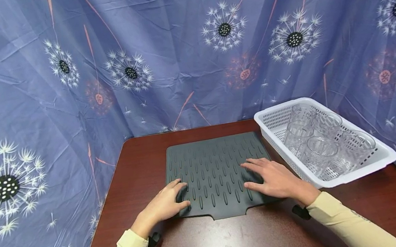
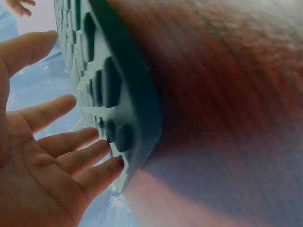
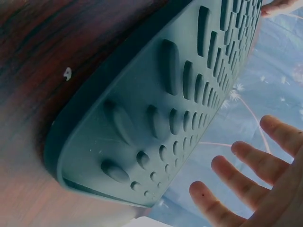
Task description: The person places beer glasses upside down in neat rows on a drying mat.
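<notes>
A dark grey-green drying mat point(image 1: 216, 179) with raised oval ridges lies flat on the table. My left hand point(image 1: 168, 201) is at the mat's near left corner, fingers spread and holding nothing. In the left wrist view, the fingertips of the left hand point(image 2: 57, 165) are right at the ridged surface. Over the near right part of the mat, my right hand point(image 1: 273, 178) hovers with its fingers apart and nothing in them. The right wrist view shows the right hand point(image 3: 255, 179) beside the mat's raised rim point(image 3: 94, 99).
A white plastic basket point(image 1: 371, 174) holding several clear glasses point(image 1: 321, 147) stands at the right, close to the mat. The reddish-brown table point(image 1: 130, 173) ends at a blue dandelion-print curtain point(image 1: 175, 60) behind and on both sides.
</notes>
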